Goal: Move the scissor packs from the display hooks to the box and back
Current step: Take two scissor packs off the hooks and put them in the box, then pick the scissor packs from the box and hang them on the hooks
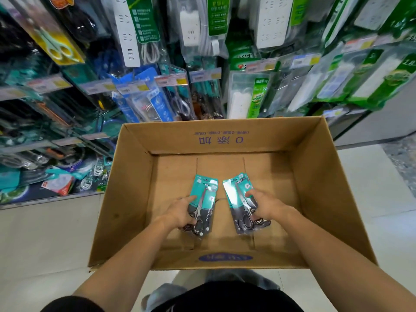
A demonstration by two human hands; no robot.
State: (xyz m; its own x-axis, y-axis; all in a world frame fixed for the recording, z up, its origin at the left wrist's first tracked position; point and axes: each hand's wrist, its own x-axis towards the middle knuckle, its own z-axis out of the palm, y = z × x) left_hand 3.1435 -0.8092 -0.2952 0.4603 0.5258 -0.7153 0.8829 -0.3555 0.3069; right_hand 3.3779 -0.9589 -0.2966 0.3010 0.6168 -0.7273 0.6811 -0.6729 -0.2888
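Both arms reach down into the open cardboard box (315,176) on the pale tiled floor. The left hand (181,212) has its fingers curled round the handle end of a teal scissor pack (206,192), thumb lying on the face of the card, the pack's top pointing to about twelve o'clock. The right hand (262,206) grips a second teal scissor pack (236,194) the same way, fingers wrapped under its lower edge near the black handles, this one tipped slightly toward eleven o'clock. The two packs sit side by side, just apart, low inside the box over its brown bottom flaps; whether they rest on the bottom or are held a little above it I cannot tell.

Beyond the box, from ten o'clock round to two, the display wall is crowded with hanging goods: white power strips (127,30) in green-labelled bags up top, blue-carded scissors (155,104) on hooks at about eleven o'clock, and a yellow-backed scissor pack (57,47) far off at ten
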